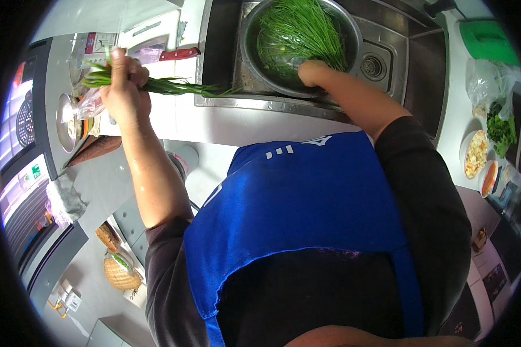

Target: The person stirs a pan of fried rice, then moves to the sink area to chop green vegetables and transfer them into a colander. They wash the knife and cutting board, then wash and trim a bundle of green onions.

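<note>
My left hand (128,82) is closed around a bunch of long green chives (173,86), raised over the counter left of the sink. The loose ends of the bunch reach over the sink's edge. A large metal bowl (247,47) stands in the steel sink (278,104), holding water and many more chives (304,30). My right hand (313,73) dips into the bowl at its near right side, beside the chives; its fingers are hidden, so its grip cannot be told.
A red-handled knife (180,54) lies on a white cutting board (150,34) left of the sink. Nearby are a metal pan (65,123) and a plastic bag (89,104). On the right counter are a green container (488,41), leafy greens (501,130) and bowls of food (475,154).
</note>
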